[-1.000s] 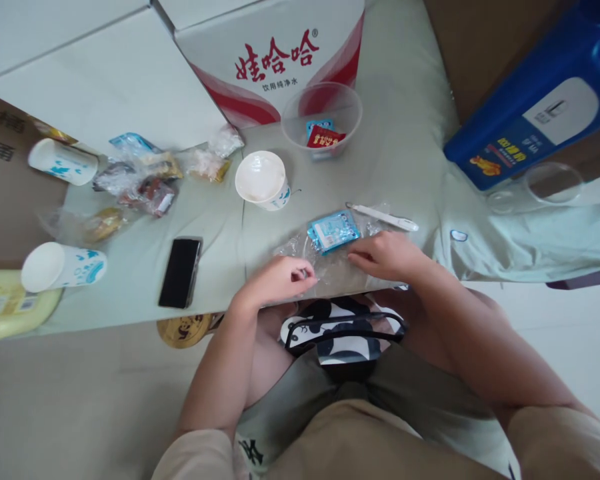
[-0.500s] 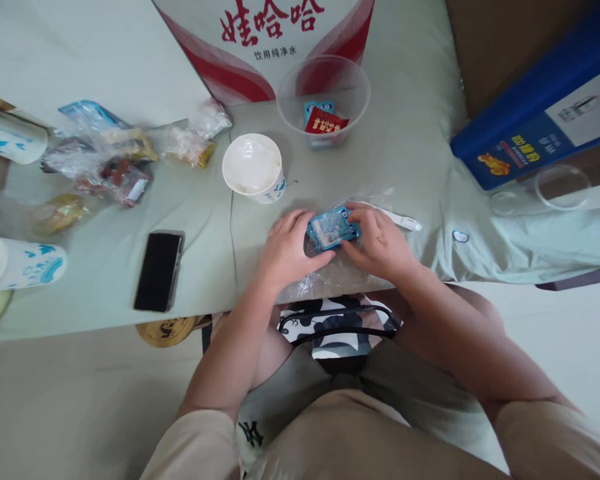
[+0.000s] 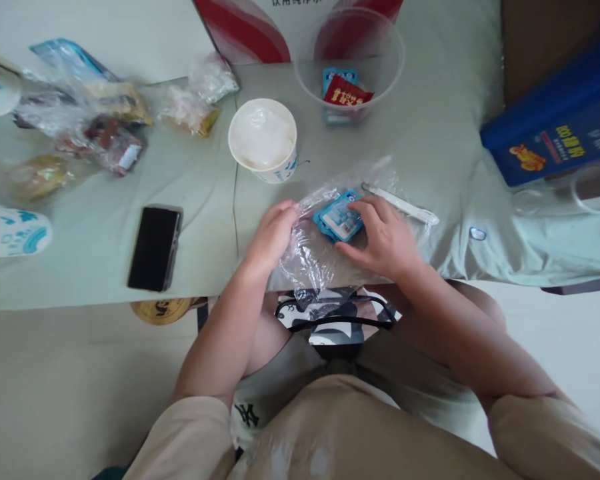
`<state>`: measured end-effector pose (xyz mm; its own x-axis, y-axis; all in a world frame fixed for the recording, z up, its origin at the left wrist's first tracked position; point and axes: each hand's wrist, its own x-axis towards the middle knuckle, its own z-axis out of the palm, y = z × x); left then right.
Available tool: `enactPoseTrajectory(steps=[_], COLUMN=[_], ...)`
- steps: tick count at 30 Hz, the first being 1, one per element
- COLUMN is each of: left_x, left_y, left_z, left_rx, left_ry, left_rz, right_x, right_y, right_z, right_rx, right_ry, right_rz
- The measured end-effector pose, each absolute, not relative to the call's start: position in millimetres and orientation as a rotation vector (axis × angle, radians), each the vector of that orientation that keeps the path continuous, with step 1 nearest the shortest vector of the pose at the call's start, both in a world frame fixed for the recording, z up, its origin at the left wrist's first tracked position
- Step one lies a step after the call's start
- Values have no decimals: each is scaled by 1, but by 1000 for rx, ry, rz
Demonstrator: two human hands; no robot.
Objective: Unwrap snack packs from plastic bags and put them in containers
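From where I stand, a black smartphone [image 3: 155, 248] lies face up on the pale green cloth [image 3: 203, 233]. Film-wrapped items [image 3: 117, 143] form a loose pile at left rear (contents partly obscured by glare). A blue-printed white paper cup [image 3: 281, 173] stands forward of a red-and-white carton [image 3: 260, 37]. Right end: blue container [image 3: 535, 150], partly visible; clear plastic cup [image 3: 555, 199] just beside it.

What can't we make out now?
Head view, all of these:
Blue plastic packets: partly hidden by the right hand; print too small.
Red and white cardboard box: upper part cut off by top edge.
Lower-left white paper cup with blue print: mouth cut off by left edge.
Left hand: exact grip on crinkled clear plastic film hidden by itself.
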<state>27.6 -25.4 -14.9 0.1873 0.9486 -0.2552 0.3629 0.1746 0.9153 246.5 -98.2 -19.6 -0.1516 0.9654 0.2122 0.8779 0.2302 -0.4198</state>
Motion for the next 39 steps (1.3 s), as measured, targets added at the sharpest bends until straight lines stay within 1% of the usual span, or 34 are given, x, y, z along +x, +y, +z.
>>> enactPoseTrajectory(steps=[3, 10, 15, 17, 21, 23, 30, 33, 37, 39], left_x=[27, 34, 37, 37, 39, 41, 53, 58, 61, 60], left_y=[-24, -21, -17, -14, -11, -12, -23, -24, -24, -24], left_z=[-16, -4, 12, 13, 5, 1, 7, 9, 10, 12], left_rx=[1086, 1127, 950, 912, 843, 776, 577, 547, 552, 571], left_ry=[1235, 1046, 928, 944, 1064, 1102, 1073, 1092, 1104, 1077], left_rz=[568, 573, 529, 540, 618, 656, 668, 698, 702, 696], right_x=[245, 249, 270, 277, 284, 284, 277, 281, 292, 296], right_y=[-99, -93, -87, -87, -87, -87, -89, -92, -88, -75], right_z=[-22, -18, -8, -3, 3, 4, -2, 2, 15, 23], right_rx=[-1741, -1698, -1620, -1716, -1997, -2040, -1984, -1952, -1857, -1781], right_ry=[-2091, -2064, -1961, -1895, -1795, -1803, -1781, -1605, -1238, -1178], right_rz=[339, 471, 615, 584, 398, 378, 350, 315, 270, 316])
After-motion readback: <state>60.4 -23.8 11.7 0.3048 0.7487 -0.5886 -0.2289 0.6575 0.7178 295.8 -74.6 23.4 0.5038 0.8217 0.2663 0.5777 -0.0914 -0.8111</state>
